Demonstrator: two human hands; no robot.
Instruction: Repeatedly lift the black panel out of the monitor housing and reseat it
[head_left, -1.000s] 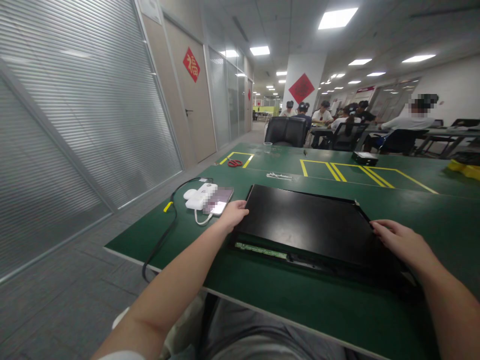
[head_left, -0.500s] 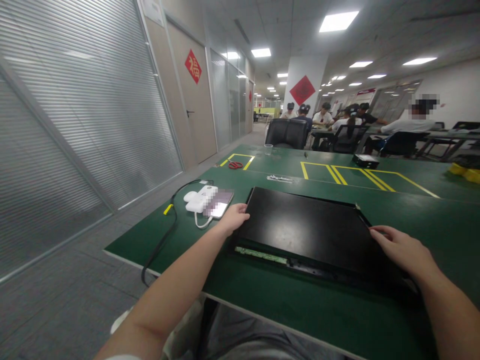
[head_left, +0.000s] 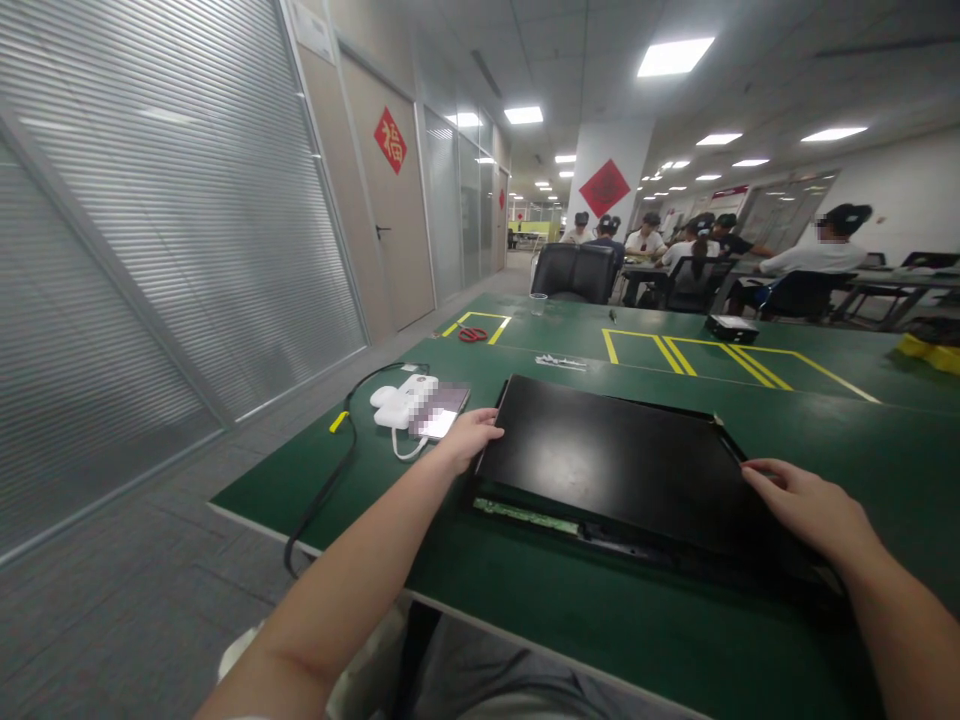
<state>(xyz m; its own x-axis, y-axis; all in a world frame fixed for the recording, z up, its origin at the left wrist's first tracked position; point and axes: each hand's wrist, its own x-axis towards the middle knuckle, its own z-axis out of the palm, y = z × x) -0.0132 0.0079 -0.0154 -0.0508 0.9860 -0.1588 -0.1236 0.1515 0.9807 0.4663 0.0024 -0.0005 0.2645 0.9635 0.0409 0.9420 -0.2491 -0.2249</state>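
A flat black display panel (head_left: 600, 465) lies tilted over a black frame (head_left: 660, 552) on the green table. At the near side, a strip of green circuit board (head_left: 525, 515) shows below the panel's edge. My left hand (head_left: 476, 437) is closed on the panel's left edge, with the thumb on top. Over at the right edge, my right hand (head_left: 806, 505) pinches the panel between thumb and fingers. The undersides of both grips are hidden.
Left of the panel are a white power strip (head_left: 405, 400), a phone (head_left: 442, 412) and a black cable (head_left: 330, 485). Red scissors (head_left: 472, 335), a plastic cup (head_left: 538, 303) and a black box (head_left: 731, 328) stand farther back on the table (head_left: 337, 450). Several people sit beyond.
The view has shifted very slightly. Both hands keep their hold on the panel, which has hardly moved.
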